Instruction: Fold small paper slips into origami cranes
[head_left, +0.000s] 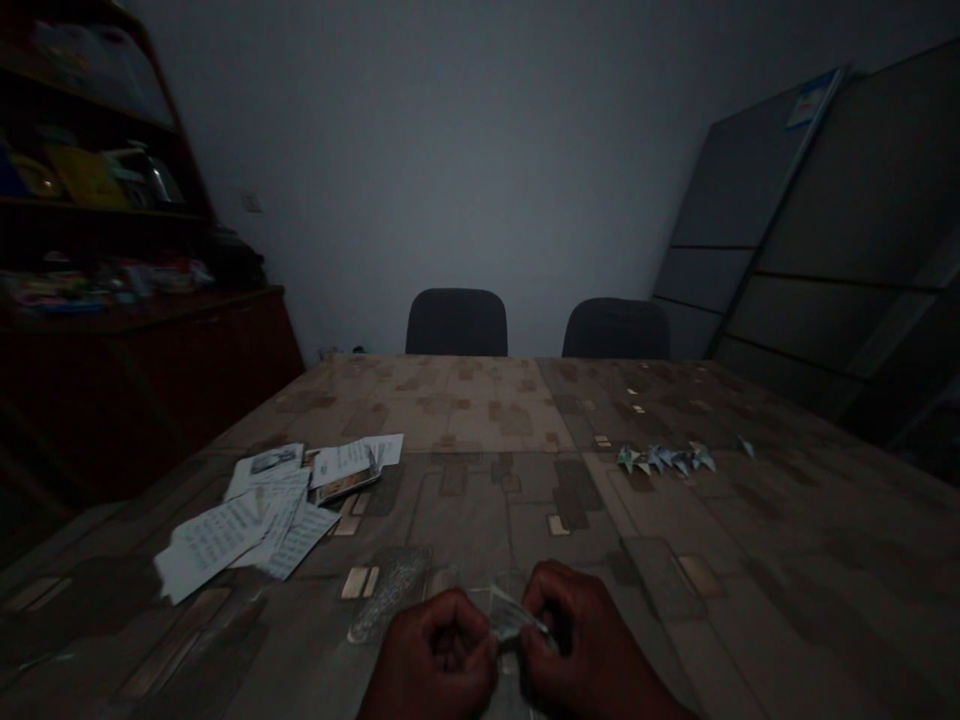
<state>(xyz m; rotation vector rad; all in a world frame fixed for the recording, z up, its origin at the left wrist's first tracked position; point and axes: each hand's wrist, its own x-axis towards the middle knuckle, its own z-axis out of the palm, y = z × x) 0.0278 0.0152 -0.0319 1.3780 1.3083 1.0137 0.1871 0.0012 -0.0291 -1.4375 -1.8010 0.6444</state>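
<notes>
Between my two hands, low in the view above the near part of the table, is a small folded piece of paper (507, 612). My left hand (442, 650) is curled, its thumb and finger pinching the paper's left edge. On the other side, my right hand (581, 640) pinches the right end of the same paper. The paper's lower folds are partly hidden by my fingers. Several small folded paper figures (664, 458) with pointed tips stand in a row to the right. Loose printed paper sheets (217, 540) lie overlapping to the left.
A patterned cloth covers the table (465, 400). Two dark chairs (456, 322) stand at its far side. One more small folded paper (745, 447) lies right of the row. A dark shelf cabinet (150, 330) is at the left, and grey panels (731, 200) stand at the right.
</notes>
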